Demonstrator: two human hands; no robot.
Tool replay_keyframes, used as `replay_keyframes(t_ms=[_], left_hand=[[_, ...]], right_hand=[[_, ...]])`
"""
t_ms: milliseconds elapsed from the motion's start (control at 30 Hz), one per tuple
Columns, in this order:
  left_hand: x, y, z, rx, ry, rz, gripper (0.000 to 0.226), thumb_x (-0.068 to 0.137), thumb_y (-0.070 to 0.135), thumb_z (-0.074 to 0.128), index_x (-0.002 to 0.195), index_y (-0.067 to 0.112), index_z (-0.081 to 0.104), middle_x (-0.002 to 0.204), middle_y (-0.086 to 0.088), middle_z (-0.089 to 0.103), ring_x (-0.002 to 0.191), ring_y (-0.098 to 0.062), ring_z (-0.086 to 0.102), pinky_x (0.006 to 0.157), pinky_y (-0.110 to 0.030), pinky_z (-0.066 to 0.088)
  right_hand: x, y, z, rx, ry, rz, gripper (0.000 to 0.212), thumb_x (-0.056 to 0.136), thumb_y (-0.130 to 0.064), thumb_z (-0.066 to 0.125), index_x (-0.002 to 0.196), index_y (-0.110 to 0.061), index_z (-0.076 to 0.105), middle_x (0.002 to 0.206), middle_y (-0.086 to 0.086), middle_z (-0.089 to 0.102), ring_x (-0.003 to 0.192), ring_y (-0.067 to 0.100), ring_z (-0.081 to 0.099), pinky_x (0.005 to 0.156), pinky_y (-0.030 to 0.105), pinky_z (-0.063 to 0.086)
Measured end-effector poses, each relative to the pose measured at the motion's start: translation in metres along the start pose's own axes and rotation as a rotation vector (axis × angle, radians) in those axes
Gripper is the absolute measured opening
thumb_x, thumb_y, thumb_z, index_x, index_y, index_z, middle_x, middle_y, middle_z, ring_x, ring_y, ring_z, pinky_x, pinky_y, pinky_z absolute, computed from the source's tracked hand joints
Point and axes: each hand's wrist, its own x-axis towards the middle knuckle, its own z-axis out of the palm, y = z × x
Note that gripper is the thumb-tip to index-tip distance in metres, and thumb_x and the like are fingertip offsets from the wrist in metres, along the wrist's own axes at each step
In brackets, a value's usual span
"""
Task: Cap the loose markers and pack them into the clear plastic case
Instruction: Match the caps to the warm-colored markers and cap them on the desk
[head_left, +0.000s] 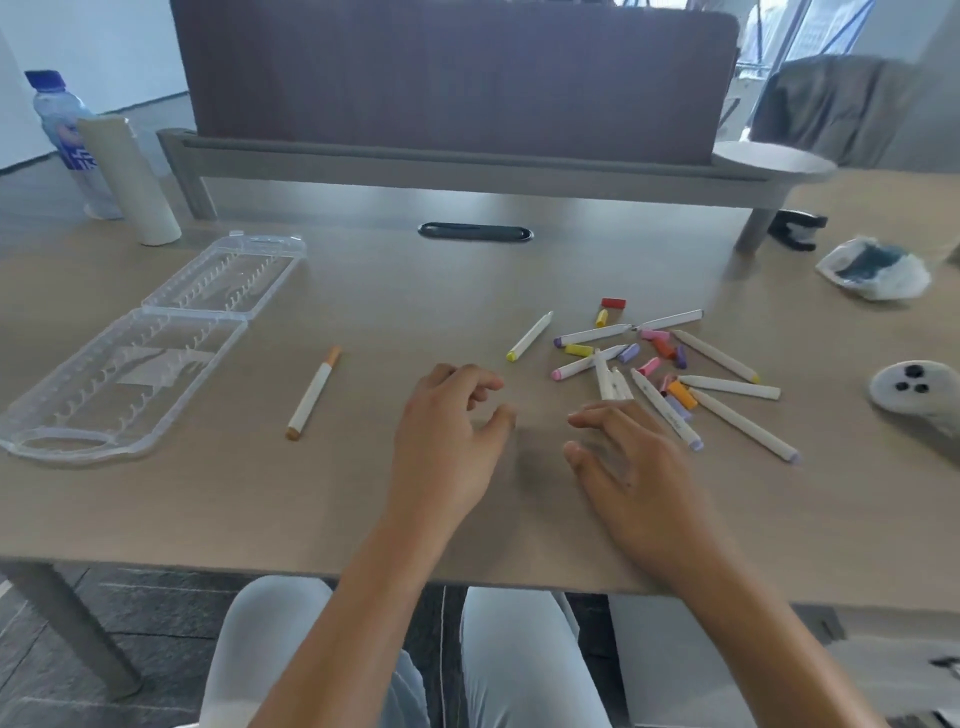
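Here both hands, left hand (447, 421) and right hand (631, 457), hover loosely curled and empty near the desk's (260, 509) front edge, the marker pile (670, 374) just beyond the nearer right, clear plastic case (150, 343) open far left.

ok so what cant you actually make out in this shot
- Head view: which pile markers are capped; too small, overlapping.
- Marker ends under the right hand; fingers cover them.
- Clear case: left corner cut by the frame edge.
- Water bottle label: blurred.
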Motion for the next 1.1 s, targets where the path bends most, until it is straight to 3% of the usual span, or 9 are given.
replay_keyframes(t_ms=[167,400,567,667,800,933,1100], left_hand=[[0.016,0.019,0.029,-0.031,-0.037,-0.029,0.015,0.085,0.024,0.078,0.099,0.023,0.072,0.091,0.007,0.062,0.084,-0.011,0.06,0.081,-0.034,0.053],[0.083,0.029,0.052,0.108,-0.107,-0.036,0.021,0.082,0.03,0.076,0.102,0.024,0.072,0.095,0.005,0.063,0.092,-0.016,0.061,0.084,-0.039,0.054],[0.127,0.009,0.061,0.216,-0.278,-0.005,0.028,0.078,0.033,0.078,0.104,0.025,0.072,0.095,0.006,0.061,0.09,-0.014,0.059,0.086,-0.04,0.053],[0.142,-0.007,0.065,0.246,-0.355,-0.002,0.031,0.077,0.035,0.081,0.105,0.025,0.072,0.093,0.007,0.061,0.088,-0.015,0.059,0.086,-0.041,0.054],[0.154,-0.021,0.072,0.241,-0.389,-0.018,0.024,0.076,0.036,0.084,0.095,0.027,0.072,0.083,0.009,0.065,0.08,-0.012,0.061,0.081,-0.041,0.054],[0.157,-0.028,0.073,0.266,-0.403,-0.014,0.012,0.078,0.036,0.079,0.085,0.03,0.072,0.075,0.012,0.067,0.077,-0.008,0.062,0.075,-0.037,0.055],[0.155,-0.033,0.066,0.256,-0.402,-0.044,0.007,0.075,0.033,0.075,0.08,0.03,0.07,0.071,0.012,0.066,0.073,-0.007,0.062,0.072,-0.034,0.055]], right_hand=[[-0.003,0.022,-0.016,-0.001,0.053,0.017,0.027,0.099,-0.042,0.06,0.123,-0.033,0.069,0.131,-0.022,0.055,0.127,0.003,0.051,0.097,0.023,0.041],[0.032,0.037,-0.035,-0.021,0.063,-0.002,0.025,0.098,-0.036,0.063,0.12,-0.03,0.071,0.126,-0.016,0.059,0.12,0.009,0.051,0.089,0.025,0.037],[0.08,0.037,-0.044,-0.075,-0.006,-0.073,0.021,0.096,-0.038,0.065,0.115,-0.033,0.071,0.122,-0.017,0.061,0.115,0.009,0.054,0.085,0.028,0.04],[0.113,0.038,-0.047,-0.128,-0.052,-0.104,0.024,0.094,-0.038,0.066,0.117,-0.033,0.07,0.122,-0.017,0.061,0.114,0.012,0.057,0.089,0.036,0.048],[0.149,0.043,-0.038,-0.186,-0.076,-0.116,0.027,0.096,-0.04,0.066,0.121,-0.032,0.069,0.126,-0.012,0.064,0.126,0.013,0.054,0.096,0.036,0.047],[0.158,0.059,-0.02,-0.128,-0.012,-0.105,0.018,0.093,-0.04,0.068,0.108,-0.031,0.071,0.105,-0.015,0.067,0.105,0.011,0.06,0.09,0.037,0.051],[0.162,0.065,-0.012,-0.1,0.004,-0.086,0.014,0.091,-0.035,0.074,0.104,-0.032,0.073,0.101,-0.015,0.066,0.099,0.008,0.061,0.085,0.034,0.052]])
